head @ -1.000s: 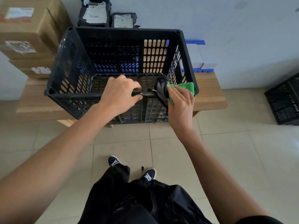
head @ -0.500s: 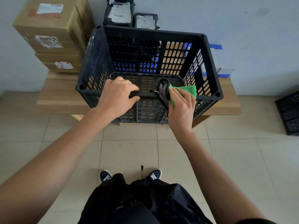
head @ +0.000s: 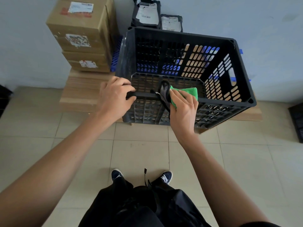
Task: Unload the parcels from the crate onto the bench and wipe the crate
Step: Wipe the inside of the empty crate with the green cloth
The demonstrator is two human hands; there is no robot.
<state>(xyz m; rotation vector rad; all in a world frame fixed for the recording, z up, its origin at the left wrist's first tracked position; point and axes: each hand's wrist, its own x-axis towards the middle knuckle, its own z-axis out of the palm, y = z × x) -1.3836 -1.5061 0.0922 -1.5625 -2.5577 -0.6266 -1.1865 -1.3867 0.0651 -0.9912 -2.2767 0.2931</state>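
Note:
A black slotted plastic crate [head: 236, 66] stands on a low wooden bench [head: 78, 94], with nothing visible inside it. My left hand [head: 114, 99] grips the crate's near rim. My right hand [head: 183, 110] holds a green cloth [head: 188, 92] against that same rim, just right of a grey and black strap [head: 164, 94] looped over the edge. Stacked cardboard boxes [head: 82, 33] sit on the bench left of the crate. Two black mailer bags [head: 147, 13] lean on the wall behind it.
A blue plastic piece [head: 116, 53] shows between the boxes and the crate. Another dark crate [head: 296, 122] stands on the tiled floor at the right edge. My feet [head: 141, 176] stand on the tiles in front of the bench.
The view has swung left, so crate and bench now sit further right in frame. Both hands keep their hold on the near rim, the cloth still pressed by the strap.

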